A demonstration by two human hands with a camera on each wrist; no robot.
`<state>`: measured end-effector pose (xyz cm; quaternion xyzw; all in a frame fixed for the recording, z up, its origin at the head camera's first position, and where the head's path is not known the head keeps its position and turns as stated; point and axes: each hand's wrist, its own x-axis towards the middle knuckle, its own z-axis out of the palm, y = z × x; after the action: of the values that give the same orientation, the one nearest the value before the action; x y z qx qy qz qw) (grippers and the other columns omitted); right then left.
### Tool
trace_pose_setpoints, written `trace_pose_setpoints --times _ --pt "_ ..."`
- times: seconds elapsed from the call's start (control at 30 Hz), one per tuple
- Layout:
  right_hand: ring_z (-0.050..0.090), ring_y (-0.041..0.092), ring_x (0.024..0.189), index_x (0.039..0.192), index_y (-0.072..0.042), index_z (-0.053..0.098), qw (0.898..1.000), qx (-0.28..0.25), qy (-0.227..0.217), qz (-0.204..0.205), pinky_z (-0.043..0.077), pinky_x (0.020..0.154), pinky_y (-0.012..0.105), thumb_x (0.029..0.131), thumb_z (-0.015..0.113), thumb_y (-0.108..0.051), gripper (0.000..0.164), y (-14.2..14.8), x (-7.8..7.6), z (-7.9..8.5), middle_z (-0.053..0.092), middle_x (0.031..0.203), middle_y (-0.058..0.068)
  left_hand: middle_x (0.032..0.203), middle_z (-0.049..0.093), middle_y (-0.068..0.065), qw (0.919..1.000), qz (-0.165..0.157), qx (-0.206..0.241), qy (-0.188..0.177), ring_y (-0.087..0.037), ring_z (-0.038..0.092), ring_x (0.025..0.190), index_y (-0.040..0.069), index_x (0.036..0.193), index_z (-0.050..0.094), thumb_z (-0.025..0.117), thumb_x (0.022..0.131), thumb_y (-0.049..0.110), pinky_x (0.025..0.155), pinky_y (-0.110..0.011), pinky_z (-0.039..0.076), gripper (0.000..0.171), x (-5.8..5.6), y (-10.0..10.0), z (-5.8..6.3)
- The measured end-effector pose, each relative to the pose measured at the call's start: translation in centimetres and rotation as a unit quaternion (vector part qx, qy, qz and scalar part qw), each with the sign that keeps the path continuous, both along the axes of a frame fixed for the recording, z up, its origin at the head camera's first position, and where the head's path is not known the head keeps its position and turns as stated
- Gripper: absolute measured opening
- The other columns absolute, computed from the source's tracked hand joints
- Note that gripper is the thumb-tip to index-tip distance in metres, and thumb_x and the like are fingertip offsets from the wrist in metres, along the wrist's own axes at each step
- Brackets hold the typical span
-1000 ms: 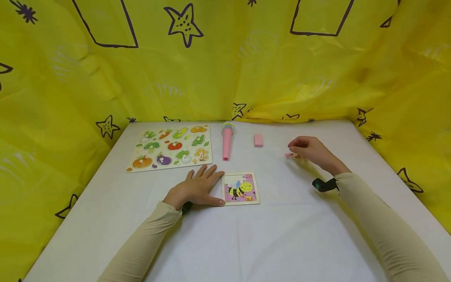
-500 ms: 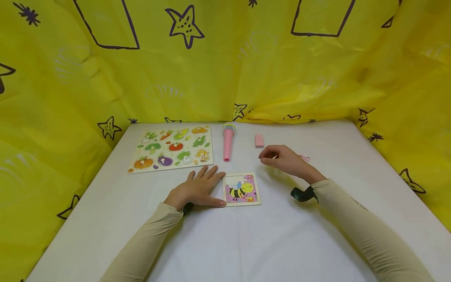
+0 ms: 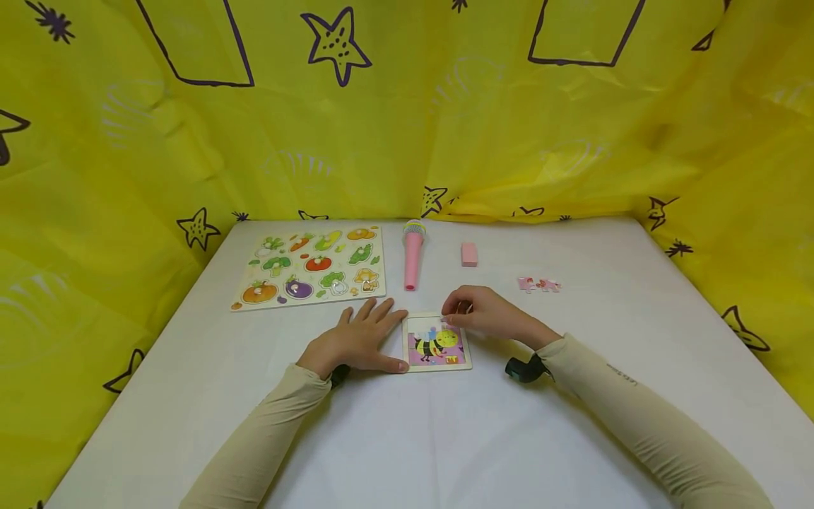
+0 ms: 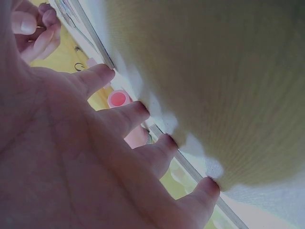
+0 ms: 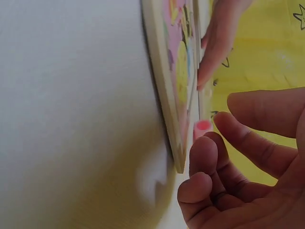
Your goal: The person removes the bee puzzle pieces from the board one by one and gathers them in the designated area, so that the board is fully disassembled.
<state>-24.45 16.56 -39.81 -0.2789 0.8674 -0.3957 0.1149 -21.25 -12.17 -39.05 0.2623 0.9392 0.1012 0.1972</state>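
Yellow cloth (image 3: 407, 127) backs the white bench (image 3: 381, 438). Head view: the right hand (image 3: 492, 312) has come from the loose pieces (image 3: 539, 284), at the puzzle's (image 3: 436, 348) two o'clock, to its one-o'clock corner, so the work now seems centred there; the left hand (image 3: 356, 346) lies flat at nine o'clock. Left wrist view: its fingers are spread. Right wrist view: bent fingers, though I cannot tell whether they pinch anything.

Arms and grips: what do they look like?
Left sleeve and right sleeve are beige, wrist-length; the right has small unreadable lettering. The right wrist camera is black; the left wrist camera is mostly hidden. Left grip and right grip are ungloved.
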Motion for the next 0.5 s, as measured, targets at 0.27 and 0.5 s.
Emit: trace_pose_setpoints --times 0.27,0.5 --pt "0.057 0.02 0.089 0.101 -0.005 0.076 0.999 0.049 0.006 0.018 0.052 0.081 0.035 0.099 0.074 -0.008 0.004 -0.55 0.08 -0.1 0.063 0.095 0.002 0.179 0.009 -0.014 1.0 0.001 0.001 -0.001 -0.042 0.001 0.163 0.019 0.171 0.027 0.075 0.093 0.064 0.123 -0.073 0.005 0.103 0.02 -0.03 0.01" --pt "0.055 0.02 0.088 0.1 -0.004 0.075 0.997 0.073 0.011 0.031 0.051 0.081 0.032 0.097 0.076 -0.006 0.004 -0.87 0.06 0.04 0.06 0.096 0.004 0.179 0.009 -0.014 1.0 -0.001 0.001 0.001 -0.043 0.001 0.163 0.019 0.171 0.026 0.074 0.093 0.064 0.123 -0.073 0.005 0.102 -0.07 -0.06 -0.09"
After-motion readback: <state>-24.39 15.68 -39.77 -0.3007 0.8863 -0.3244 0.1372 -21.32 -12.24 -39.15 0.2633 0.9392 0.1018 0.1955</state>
